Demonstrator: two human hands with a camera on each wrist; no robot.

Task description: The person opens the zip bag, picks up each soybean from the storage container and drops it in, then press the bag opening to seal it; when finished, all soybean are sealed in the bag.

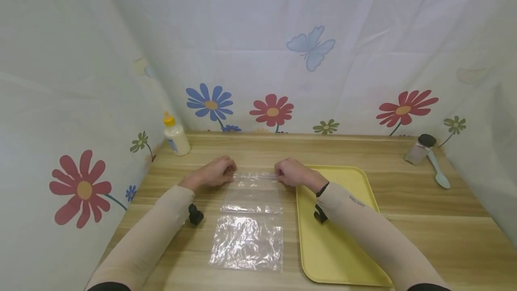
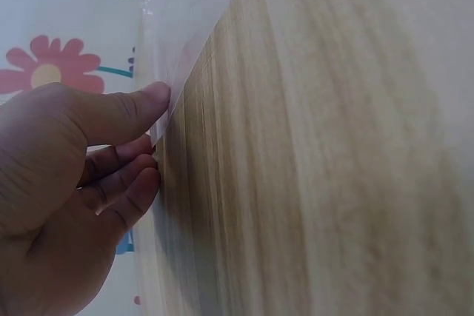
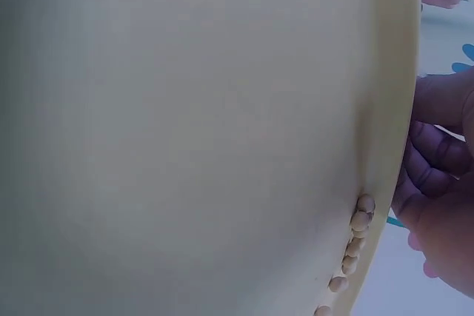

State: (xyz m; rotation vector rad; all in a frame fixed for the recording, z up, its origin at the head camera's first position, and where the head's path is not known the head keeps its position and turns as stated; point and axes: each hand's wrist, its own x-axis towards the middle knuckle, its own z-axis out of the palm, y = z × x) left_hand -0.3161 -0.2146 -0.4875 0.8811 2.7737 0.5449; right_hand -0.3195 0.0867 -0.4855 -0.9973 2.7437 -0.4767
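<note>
A clear plastic bag lies flat on the wooden table, shiny and creased, with a line across its middle. At its far left corner my left hand pinches the edge. The left wrist view shows the thumb on the film, the other fingers curled beneath. My right hand pinches the bag's far right corner, beside the yellow tray. In the right wrist view the right hand is partly hidden behind the tray's rim.
Several small round beige pieces lie along the tray's inner edge. A white bottle with a yellow cap stands at the back left. At the back right are a dark-lidded jar and a pale spoon. A flowered curtain surrounds the table.
</note>
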